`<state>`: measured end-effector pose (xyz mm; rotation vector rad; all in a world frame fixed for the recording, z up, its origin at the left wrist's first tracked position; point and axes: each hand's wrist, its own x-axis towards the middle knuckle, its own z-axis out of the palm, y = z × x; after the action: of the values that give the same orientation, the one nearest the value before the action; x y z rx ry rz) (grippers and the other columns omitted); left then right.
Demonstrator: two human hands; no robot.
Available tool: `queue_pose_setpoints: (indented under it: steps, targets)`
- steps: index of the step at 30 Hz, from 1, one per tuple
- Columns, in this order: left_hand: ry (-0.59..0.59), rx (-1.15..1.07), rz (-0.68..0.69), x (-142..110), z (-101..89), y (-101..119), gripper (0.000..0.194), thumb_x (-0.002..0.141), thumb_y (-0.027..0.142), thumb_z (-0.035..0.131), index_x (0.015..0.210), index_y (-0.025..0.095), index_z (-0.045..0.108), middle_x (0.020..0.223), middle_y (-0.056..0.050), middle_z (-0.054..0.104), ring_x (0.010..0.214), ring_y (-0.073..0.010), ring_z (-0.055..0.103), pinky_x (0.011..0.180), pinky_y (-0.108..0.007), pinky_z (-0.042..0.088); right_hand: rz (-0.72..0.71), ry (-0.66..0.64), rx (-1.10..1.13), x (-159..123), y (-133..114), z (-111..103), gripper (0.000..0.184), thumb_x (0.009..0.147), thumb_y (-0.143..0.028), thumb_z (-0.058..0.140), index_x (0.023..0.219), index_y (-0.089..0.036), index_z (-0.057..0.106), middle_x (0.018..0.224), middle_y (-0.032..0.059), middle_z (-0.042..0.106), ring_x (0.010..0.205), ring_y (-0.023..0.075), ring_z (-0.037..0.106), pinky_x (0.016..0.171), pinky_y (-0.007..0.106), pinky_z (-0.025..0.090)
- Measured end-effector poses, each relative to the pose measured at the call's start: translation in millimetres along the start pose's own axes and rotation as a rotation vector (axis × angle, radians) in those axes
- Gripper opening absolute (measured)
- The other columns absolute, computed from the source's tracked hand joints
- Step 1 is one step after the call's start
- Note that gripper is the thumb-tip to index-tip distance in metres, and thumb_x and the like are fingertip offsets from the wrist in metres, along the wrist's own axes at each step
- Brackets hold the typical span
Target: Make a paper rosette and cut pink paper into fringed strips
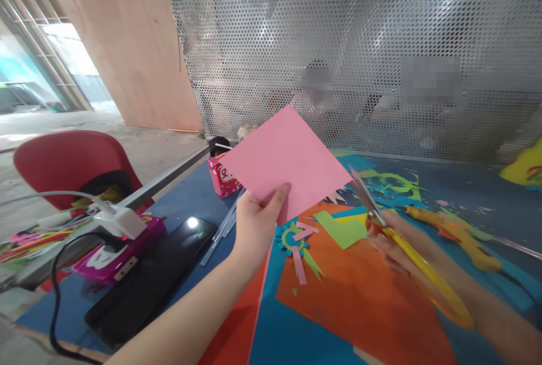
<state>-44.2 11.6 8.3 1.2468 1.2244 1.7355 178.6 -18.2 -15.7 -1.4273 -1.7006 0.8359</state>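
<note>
A square-looking sheet of pink paper point(292, 156) is pinched by its lower corner in my left hand point(258, 212), thumb in front and fingers behind. My right hand point(393, 241) is closed around yellow-handled scissors point(423, 272). Their blades point up and left, with the tips close beside the sheet's right corner; whether they touch it I cannot tell. Below the hands lie an orange sheet point(339, 291), a light green paper piece point(341, 229), a blue and green paper rosette point(292, 238) and a few pink strips point(299, 266).
A yellow glue gun point(457, 235) with a cord lies at the right. Clear glue sticks point(220, 229), a black phone point(152, 280) and a purple power strip point(118, 252) are at the left. Paper scraps point(393, 184) lie before a perforated metal screen point(359, 71). A red chair point(76, 162) stands beyond.
</note>
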Motion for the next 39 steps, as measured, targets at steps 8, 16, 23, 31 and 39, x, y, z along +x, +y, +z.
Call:
queue_pose_setpoints:
  steps: [8, 16, 23, 31, 39]
  targets:
    - [-0.012, 0.013, 0.007, -1, -0.4, -1, 0.014, 0.069, 0.029, 0.066, 0.074, 0.016, 0.070, 0.077, -0.002, 0.072, 0.071, -0.0165, 0.064, 0.063, -0.026, 0.050, 0.069, -0.109, 0.055, -6, -6, -4, 0.037, 0.082, -0.061, 0.040, 0.078, -0.024, 0.037, 0.063, -0.0072, 0.032, 0.047, 0.0083, 0.025, 0.040, 0.022, 0.026]
    - [-0.020, 0.034, 0.011, 0, -0.8, -1, 0.014, 0.071, 0.028, 0.065, 0.077, 0.017, 0.070, 0.083, -0.002, 0.073, 0.076, -0.0175, 0.064, 0.068, -0.027, 0.050, 0.084, -0.117, 0.025, -9, -11, -6, 0.037, 0.081, -0.061, 0.040, 0.077, -0.025, 0.035, 0.060, -0.0082, 0.031, 0.044, 0.0085, 0.027, 0.041, 0.023, 0.025]
    - [-0.029, 0.026, 0.009, -1, -1.2, 0, 0.013, 0.071, 0.028, 0.065, 0.077, 0.017, 0.069, 0.084, -0.001, 0.073, 0.079, -0.0174, 0.064, 0.069, -0.027, 0.050, 0.102, -0.137, 0.006, -6, -7, -6, 0.035, 0.082, -0.060, 0.039, 0.080, -0.025, 0.036, 0.062, -0.0083, 0.033, 0.043, 0.0076, 0.027, 0.040, 0.022, 0.025]
    - [-0.019, 0.034, -0.002, -2, -1.1, 2, 0.014, 0.070, 0.029, 0.066, 0.076, 0.017, 0.069, 0.084, -0.002, 0.073, 0.078, -0.0183, 0.064, 0.069, -0.028, 0.050, 0.165, -0.130, 0.085, -11, -15, -7, 0.037, 0.079, -0.061, 0.043, 0.080, -0.025, 0.036, 0.062, -0.0089, 0.030, 0.044, 0.0068, 0.023, 0.040, 0.020, 0.022]
    - [-0.017, 0.031, 0.002, -2, -1.2, 1, 0.013, 0.070, 0.029, 0.066, 0.075, 0.018, 0.070, 0.080, -0.001, 0.072, 0.076, -0.0181, 0.064, 0.067, -0.028, 0.050, 0.104, -0.142, 0.054, -8, -10, -7, 0.036, 0.082, -0.061, 0.039, 0.081, -0.025, 0.039, 0.062, -0.0076, 0.033, 0.045, 0.0080, 0.027, 0.041, 0.023, 0.026]
